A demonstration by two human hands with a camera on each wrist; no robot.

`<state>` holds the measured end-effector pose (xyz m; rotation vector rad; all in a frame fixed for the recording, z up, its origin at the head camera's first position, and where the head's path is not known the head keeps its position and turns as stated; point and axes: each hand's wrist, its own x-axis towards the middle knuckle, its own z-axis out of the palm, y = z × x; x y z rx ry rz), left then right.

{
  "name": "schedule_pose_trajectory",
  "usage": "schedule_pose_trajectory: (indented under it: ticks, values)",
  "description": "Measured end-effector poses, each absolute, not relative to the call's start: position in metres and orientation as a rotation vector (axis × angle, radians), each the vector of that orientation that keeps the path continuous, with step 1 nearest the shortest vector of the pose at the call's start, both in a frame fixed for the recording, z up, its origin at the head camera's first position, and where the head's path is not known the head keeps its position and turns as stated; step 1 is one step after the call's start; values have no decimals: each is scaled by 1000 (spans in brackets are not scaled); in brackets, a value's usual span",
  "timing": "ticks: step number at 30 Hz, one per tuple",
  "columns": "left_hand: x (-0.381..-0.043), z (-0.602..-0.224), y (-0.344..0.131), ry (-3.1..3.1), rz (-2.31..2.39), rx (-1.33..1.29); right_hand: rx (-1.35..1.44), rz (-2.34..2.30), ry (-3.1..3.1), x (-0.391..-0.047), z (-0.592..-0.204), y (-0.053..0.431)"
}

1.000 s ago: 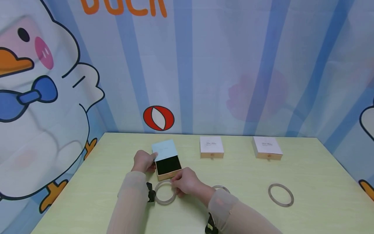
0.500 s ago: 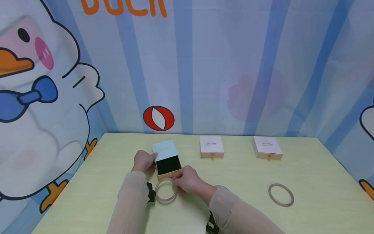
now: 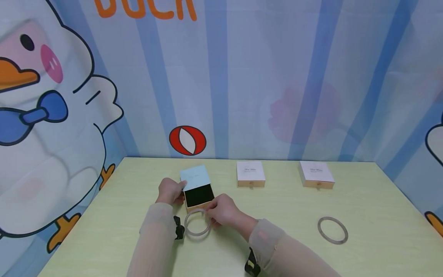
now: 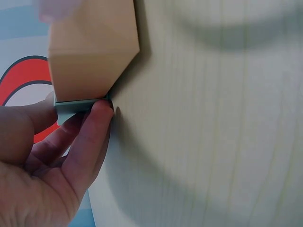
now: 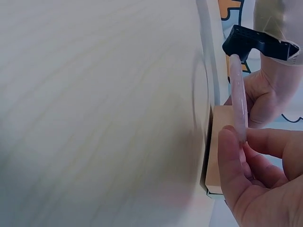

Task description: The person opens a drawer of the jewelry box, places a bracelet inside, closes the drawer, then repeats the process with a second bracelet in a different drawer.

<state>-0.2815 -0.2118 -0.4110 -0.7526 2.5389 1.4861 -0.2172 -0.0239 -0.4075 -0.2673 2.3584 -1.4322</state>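
My left hand (image 3: 169, 191) grips the left side of a small drawer box with a light blue sleeve (image 3: 195, 177). The black-lined drawer (image 3: 199, 195) is pulled out toward me. In the left wrist view, fingertips and thumb hold the sleeve's edge, below the tan drawer wall (image 4: 90, 52). My right hand (image 3: 223, 210) pinches a pale, translucent bangle (image 3: 198, 234) by its right side, just in front of the drawer. Seen from the right wrist, the bangle (image 5: 239, 99) shows edge-on between thumb and fingers, held off the table.
Two closed boxes with pale lids, one in the middle (image 3: 250, 172) and one to the right (image 3: 316, 174), stand along the table's back. Another bangle (image 3: 333, 241) lies on the right of the wood-patterned table (image 3: 287, 204). A duck-print curtain (image 3: 242, 77) hangs behind.
My right hand has lifted the bangle slightly and brought it a little toward the drawer. A further bangle, partly visible behind my right wrist earlier, is now hidden. My left hand stays put.
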Motion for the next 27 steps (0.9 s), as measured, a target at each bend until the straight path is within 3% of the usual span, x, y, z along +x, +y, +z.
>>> schedule_pose_trajectory:
  ticks: [27]
  values:
    - [-281, -412, -213, 2550, 1462, -731, -255, -1432, 2385, -225, -398, -16]
